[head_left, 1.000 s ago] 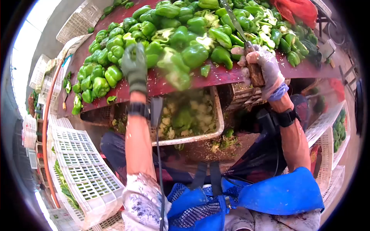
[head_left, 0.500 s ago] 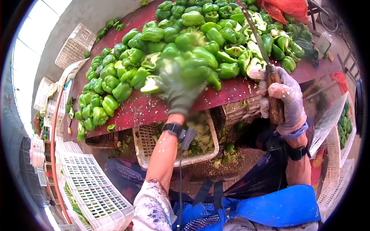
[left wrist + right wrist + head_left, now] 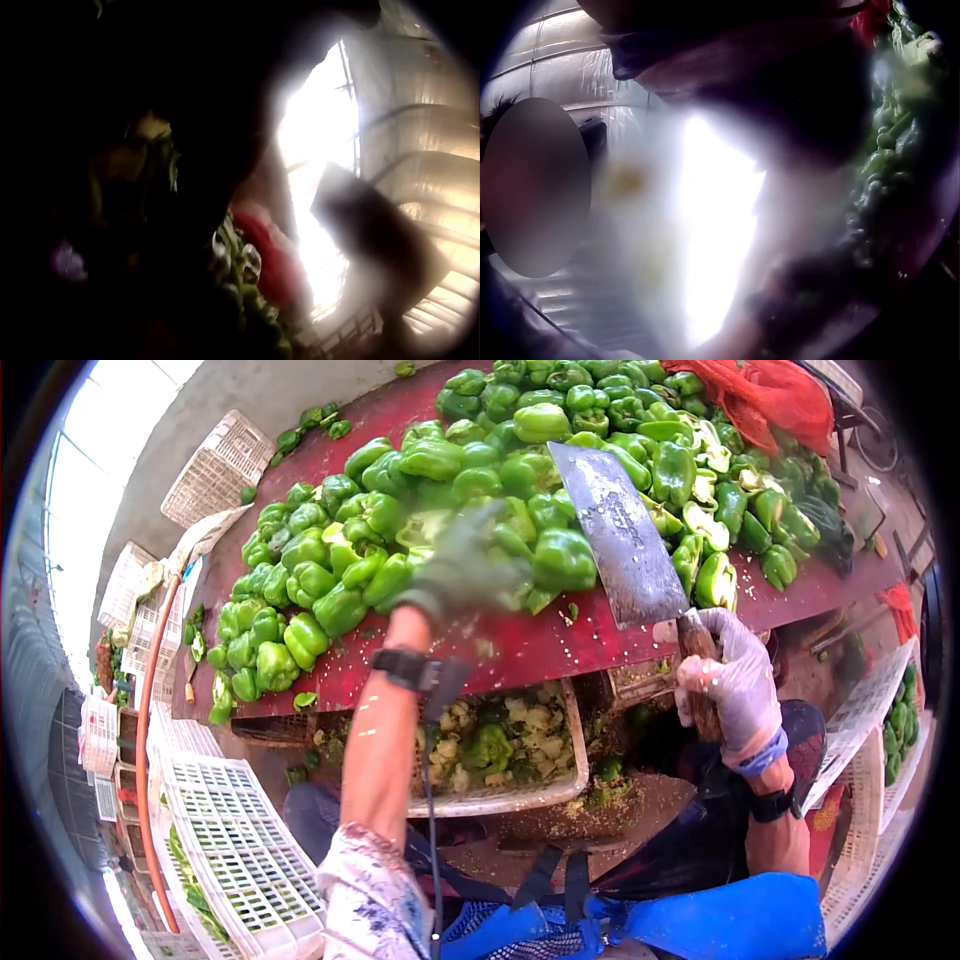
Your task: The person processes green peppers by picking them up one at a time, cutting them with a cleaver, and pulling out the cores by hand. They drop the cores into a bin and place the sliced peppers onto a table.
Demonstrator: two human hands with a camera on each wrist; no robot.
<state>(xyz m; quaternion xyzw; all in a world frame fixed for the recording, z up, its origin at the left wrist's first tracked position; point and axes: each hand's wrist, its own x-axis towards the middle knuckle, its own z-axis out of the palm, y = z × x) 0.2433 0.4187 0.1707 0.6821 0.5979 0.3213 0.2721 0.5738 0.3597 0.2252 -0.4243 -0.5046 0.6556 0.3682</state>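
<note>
Green peppers [image 3: 470,470] covered the red table [image 3: 520,645] from its far edge almost to the near one in the head view. The left hand [image 3: 462,568], in a dark glove and blurred, was down on the pile near the middle of the table, over a pepper [image 3: 562,558]; whether its fingers had closed round anything, I could not tell. The right hand [image 3: 728,682], in a pale glove, was wrapped tight round the wooden handle of a cleaver [image 3: 622,540], blade raised flat above the near edge. Under that edge sat a tray [image 3: 560,785] of pale cores and scraps, with white crates [image 3: 235,840] off to the left.

Left wrist view: nearly all dark and glare, a few peppers [image 3: 244,289] and something red just showing; no fingers readable.

Right wrist view: washed out, blurred peppers [image 3: 889,150] down the right side, the hand itself lost.

Those peppers looked light, hollow and glossy, firm but easy to bruise, so best cupped round the body, not the stem.
</note>
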